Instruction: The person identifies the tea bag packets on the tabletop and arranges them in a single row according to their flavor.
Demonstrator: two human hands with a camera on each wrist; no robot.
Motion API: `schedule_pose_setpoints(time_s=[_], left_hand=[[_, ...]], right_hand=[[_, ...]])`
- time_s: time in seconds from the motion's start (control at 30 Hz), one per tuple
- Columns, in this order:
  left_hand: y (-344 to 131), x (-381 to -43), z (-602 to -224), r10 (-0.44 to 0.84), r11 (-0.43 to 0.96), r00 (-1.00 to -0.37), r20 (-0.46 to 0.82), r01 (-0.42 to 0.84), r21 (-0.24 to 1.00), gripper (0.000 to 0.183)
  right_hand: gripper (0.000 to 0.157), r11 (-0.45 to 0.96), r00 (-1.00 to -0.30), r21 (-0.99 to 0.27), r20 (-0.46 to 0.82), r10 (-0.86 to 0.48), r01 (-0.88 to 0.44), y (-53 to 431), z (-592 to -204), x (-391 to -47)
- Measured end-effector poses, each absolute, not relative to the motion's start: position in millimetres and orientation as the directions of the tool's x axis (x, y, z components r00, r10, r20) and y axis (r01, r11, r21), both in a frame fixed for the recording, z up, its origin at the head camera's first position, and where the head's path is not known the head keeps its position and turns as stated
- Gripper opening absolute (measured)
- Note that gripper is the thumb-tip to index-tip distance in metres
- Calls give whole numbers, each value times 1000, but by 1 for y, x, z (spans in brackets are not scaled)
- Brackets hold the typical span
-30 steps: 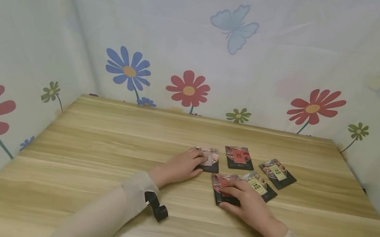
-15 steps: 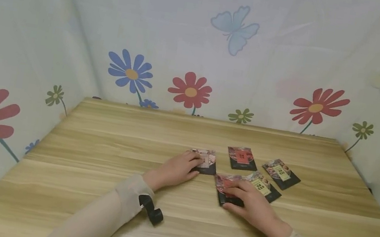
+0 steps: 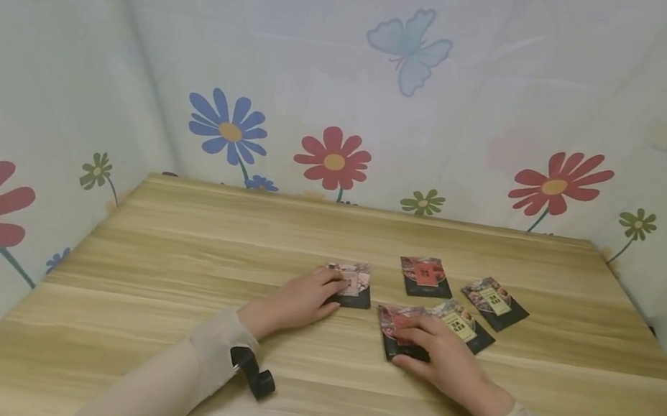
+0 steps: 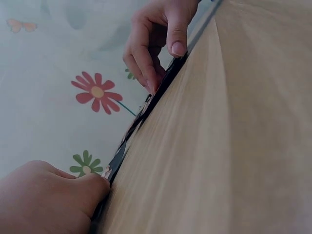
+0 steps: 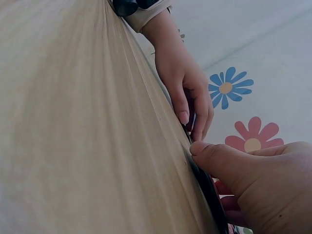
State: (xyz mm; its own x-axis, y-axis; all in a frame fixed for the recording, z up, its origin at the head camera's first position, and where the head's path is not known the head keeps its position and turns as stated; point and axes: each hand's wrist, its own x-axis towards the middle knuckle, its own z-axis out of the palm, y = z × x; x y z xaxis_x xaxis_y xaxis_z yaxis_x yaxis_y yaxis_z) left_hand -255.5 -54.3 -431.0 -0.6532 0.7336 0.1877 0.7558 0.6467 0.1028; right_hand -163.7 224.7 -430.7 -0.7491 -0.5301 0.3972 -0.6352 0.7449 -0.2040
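Observation:
Several small flat packets with food pictures and black lower ends lie on the wooden table. My left hand (image 3: 304, 299) rests its fingers on a pink-labelled packet (image 3: 361, 292), with the thumb by its near edge. To the right, my right hand (image 3: 446, 363) rests its fingers on a red-labelled packet (image 3: 386, 324), covering part of it. This hand's thumb lies along the packet's near edge. Against it lies a yellow-labelled packet (image 3: 464, 327), partly behind the hand. In the left wrist view, the right hand (image 4: 158, 39) has its fingertips down on the packets, seen edge-on.
Behind the hands lie another red-labelled packet (image 3: 425, 278) and a tilted yellow-labelled packet (image 3: 496, 306). The wooden table (image 3: 224, 234) reaches back to a flower-printed cloth (image 3: 490, 87). Each wrist wears a black camera strap.
My left hand has slid the pink-labelled packet left and slightly nearer, widening its gap from the others. My right hand stays on its packet; the view has shifted slightly.

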Motion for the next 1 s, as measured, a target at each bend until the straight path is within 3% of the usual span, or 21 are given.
schedule_pose_setpoints(time_s=[1.0], left_hand=[[-86,-230,-426,747,625,-616,248,779,53,39]], right_hand=[[35,752,-758,-206,384,-527,-627,226,-427,-163]])
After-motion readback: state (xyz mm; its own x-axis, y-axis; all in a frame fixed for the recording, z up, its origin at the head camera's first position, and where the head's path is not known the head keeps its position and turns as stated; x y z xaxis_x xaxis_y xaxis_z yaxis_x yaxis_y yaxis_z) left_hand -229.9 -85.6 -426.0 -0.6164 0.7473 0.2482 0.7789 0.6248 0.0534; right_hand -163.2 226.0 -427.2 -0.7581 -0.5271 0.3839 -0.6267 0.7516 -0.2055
